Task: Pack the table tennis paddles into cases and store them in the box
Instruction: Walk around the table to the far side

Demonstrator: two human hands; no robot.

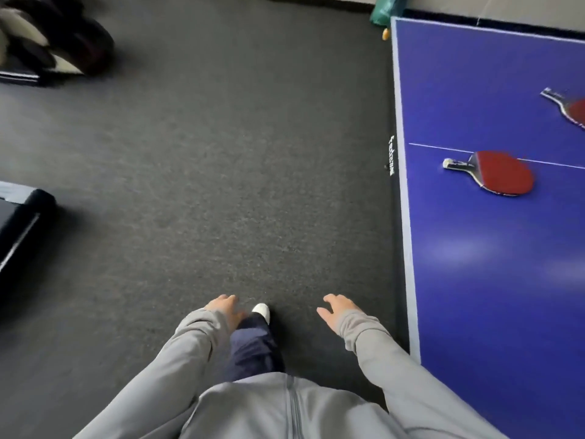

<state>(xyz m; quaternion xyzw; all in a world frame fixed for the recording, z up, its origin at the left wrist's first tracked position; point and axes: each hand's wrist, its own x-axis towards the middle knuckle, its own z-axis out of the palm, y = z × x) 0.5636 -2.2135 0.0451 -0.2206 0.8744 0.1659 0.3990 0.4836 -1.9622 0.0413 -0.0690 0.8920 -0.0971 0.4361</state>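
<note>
A red-faced paddle (500, 175) is lying flat on the blue tabletop (474, 264) at three o'clock, handle pointing left; a second paddle (566, 107) is lying at two o'clock, partly cut off. A blurred dark bag (60, 42) is sitting on the grey floor (221, 153) at ten o'clock. Both hands, left (226, 307) and right (335, 310), are hanging relaxed at six o'clock, holding nothing.

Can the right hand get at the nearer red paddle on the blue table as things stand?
Probably yes. The right hand hangs open and empty beside the table, and nothing lies on the blue surface between it and the nearer paddle; still, it looks a long forward reach, so a step closer may be needed.
</note>
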